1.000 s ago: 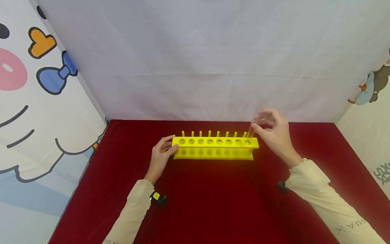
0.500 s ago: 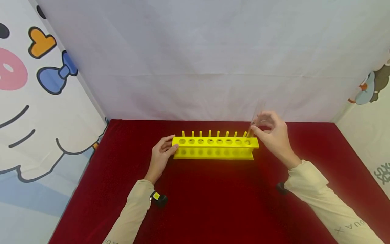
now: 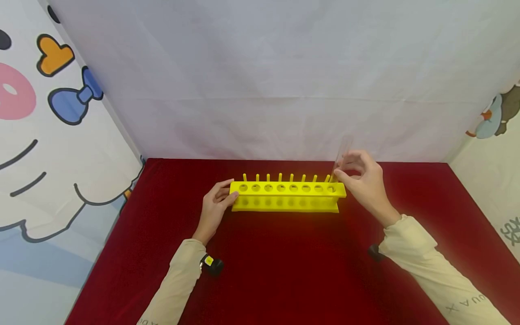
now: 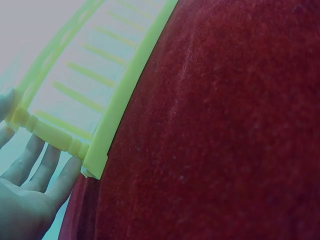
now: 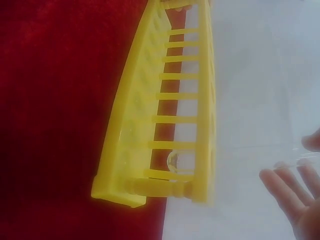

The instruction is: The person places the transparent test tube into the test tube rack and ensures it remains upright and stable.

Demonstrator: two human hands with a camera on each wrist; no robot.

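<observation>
A yellow test tube rack (image 3: 288, 190) with one row of round holes and a row of pegs behind stands on the red cloth. My left hand (image 3: 213, 205) grips its left end, thumb on the top plate; in the left wrist view the fingers (image 4: 62, 177) lie against the end post. My right hand (image 3: 364, 184) pinches a clear glass test tube (image 3: 345, 145) between thumb and fingers, over the rack's right end. The tube tilts slightly right at its top. In the right wrist view its rounded bottom (image 5: 173, 161) shows below the top plate, through the end hole.
Red cloth (image 3: 280, 266) covers the table. A pale curtain (image 3: 276, 81) hangs behind its back edge, and a cartoon-printed sheet (image 3: 53, 149) stands on the left. Another printed sheet (image 3: 491, 176) is on the right.
My right hand has moved slightly left and down, and the test tube has sunk a little lower at the end hole. My left hand and the rack have stayed in place.
</observation>
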